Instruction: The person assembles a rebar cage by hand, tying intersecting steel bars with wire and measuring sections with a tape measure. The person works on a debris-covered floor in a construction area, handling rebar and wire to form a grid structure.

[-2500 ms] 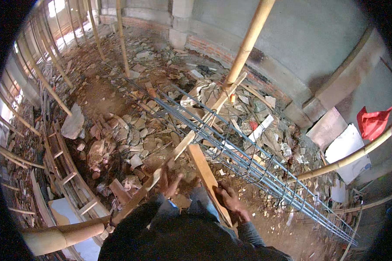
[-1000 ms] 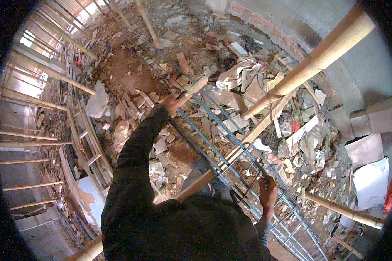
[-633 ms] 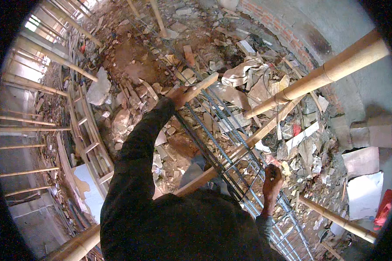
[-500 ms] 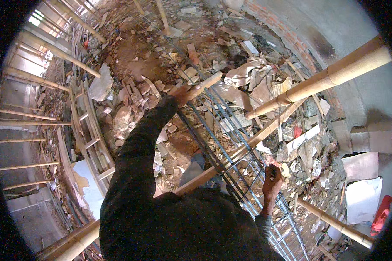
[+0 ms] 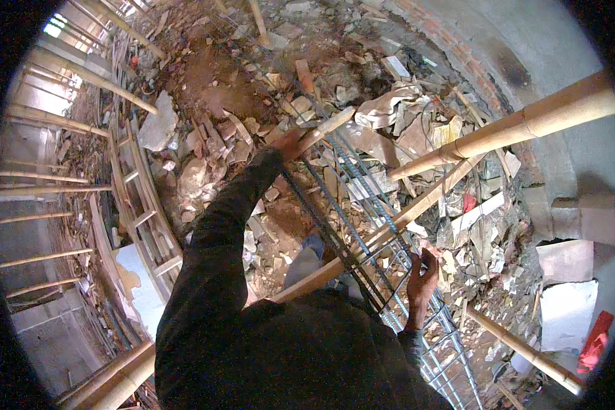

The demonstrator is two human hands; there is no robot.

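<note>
A long reinforcing-bar cage (image 5: 359,260) runs slantwise in front of me, its steel rods spread and crossed by thin stirrups. At its far end my left hand (image 5: 291,144) is closed round a short wooden batten (image 5: 331,127) that lies across the rods. My right hand (image 5: 422,280) is at the cage's right side, nearer to me. Its fingers are curled beside a thin dark steel stirrup (image 5: 393,295), with a small gap between fingertips and thumb; the grip is partly hidden. Another wooden batten (image 5: 314,279) crosses the cage lower down.
A thick bamboo pole (image 5: 512,133) slopes in from the right, and another bamboo pole (image 5: 519,345) lies lower right. Rubble and broken boards cover the ground. A wooden ladder (image 5: 140,198) lies left, near several bamboo props. A brick-edged wall (image 5: 451,41) curves along the right.
My right hand has shifted slightly left and up, its fingers now pointing more upward with a gap showing. My left hand and its batten have moved slightly right.
</note>
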